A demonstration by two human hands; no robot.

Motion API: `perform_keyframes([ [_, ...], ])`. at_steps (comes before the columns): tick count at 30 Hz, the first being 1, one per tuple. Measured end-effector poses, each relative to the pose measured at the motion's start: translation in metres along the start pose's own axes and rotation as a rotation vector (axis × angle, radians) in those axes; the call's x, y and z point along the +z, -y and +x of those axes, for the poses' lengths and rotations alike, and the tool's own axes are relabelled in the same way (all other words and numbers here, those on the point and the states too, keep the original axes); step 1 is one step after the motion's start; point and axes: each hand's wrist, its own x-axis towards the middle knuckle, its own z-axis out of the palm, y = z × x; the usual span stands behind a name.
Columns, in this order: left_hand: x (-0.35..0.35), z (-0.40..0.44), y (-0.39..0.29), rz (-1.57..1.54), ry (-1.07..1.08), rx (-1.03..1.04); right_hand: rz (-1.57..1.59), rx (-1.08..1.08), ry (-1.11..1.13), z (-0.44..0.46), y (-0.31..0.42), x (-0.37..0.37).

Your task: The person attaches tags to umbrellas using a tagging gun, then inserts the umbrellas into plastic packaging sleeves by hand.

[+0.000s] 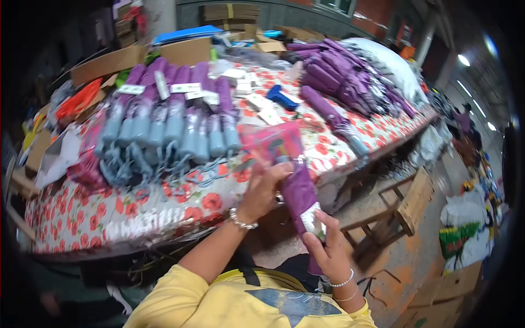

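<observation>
The purple bundle (298, 191) slants between left grip (269, 183) and right grip (327, 245).

Glossy plastic-looking floral tablecloth (158, 205); rough wooden stool (411, 205).

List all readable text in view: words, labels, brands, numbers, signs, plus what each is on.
None legible.
White label on the purple bundle, at the right hand: too blurred to read.
Pink packaging: too blurred.
White tags on the row of purple-and-blue bundles: too small.
White pieces on the table: too small.
Green-and-white sack, right: too blurred.
</observation>
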Motion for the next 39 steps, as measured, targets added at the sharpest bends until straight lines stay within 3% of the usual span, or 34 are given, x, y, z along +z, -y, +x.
perform_keyframes([
  [1,-0.008,-0.009,0.023,0.593,-0.046,0.427,-0.004,-0.033,0.007,-0.001,0.0,0.004],
  [2,-0.006,-0.012,0.029,0.451,-0.032,0.355,0.138,0.087,-0.004,-0.006,-0.001,0.008],
  [3,-0.004,-0.011,0.026,0.482,-0.078,0.385,0.022,0.042,0.012,-0.005,-0.013,0.008],
  [4,0.01,-0.003,-0.003,-0.236,-0.093,-0.027,0.542,0.329,-0.019,-0.003,0.008,0.014],
  [5,0.024,0.005,-0.027,-0.976,-0.122,-0.396,0.593,0.33,-0.035,-0.002,0.005,0.018],
  [6,0.022,0.004,-0.021,-1.04,-0.06,-0.386,0.521,0.17,-0.074,-0.004,-0.007,0.024],
  [9,0.026,0.018,-0.05,-1.052,-0.201,-0.333,0.517,0.152,-0.13,0.002,-0.002,0.03],
  [14,0.015,0.018,-0.05,-1.055,-0.19,-0.395,0.469,0.151,-0.073,0.005,0.0,0.029],
  [17,0.007,0.016,-0.04,-0.889,-0.187,-0.338,0.505,0.177,-0.04,0.0,-0.004,0.034],
  [22,0.009,0.016,-0.039,-0.99,-0.214,-0.348,0.464,0.169,-0.002,0.007,0.02,0.032],
  [24,0.012,0.018,-0.043,-1.028,-0.296,-0.29,0.511,0.142,-0.058,0.004,-0.006,0.041],
  [28,0.011,0.015,-0.05,-0.888,-0.343,-0.312,0.552,0.132,-0.03,0.005,0.003,0.039],
  [29,0.006,0.013,-0.043,-0.795,-0.339,-0.324,0.573,0.209,-0.054,0.004,0.013,0.039],
  [30,0.0,0.009,-0.028,-0.716,-0.263,-0.37,0.355,0.19,-0.011,-0.006,-0.017,0.034],
  [31,-0.001,0.008,-0.041,-0.472,-0.352,-0.37,0.418,0.227,0.029,-0.005,-0.011,0.034],
  [32,0.0,0.006,-0.029,-0.469,-0.378,-0.324,0.476,0.279,0.042,-0.002,0.004,0.033],
  [33,-0.002,0.005,-0.027,-0.545,-0.366,-0.342,0.06,0.044,0.07,-0.001,-0.003,0.03],
  [35,-0.004,0.007,-0.031,-0.579,-0.328,-0.393,0.3,0.093,0.084,-0.001,0.0,0.034],
  [36,-0.001,0.009,-0.04,-0.674,-0.314,-0.429,0.241,0.066,0.114,0.005,0.013,0.027],
  [39,0.008,0.009,-0.048,-0.497,-0.257,-0.358,0.384,-0.048,0.054,0.001,-0.008,0.039],
])
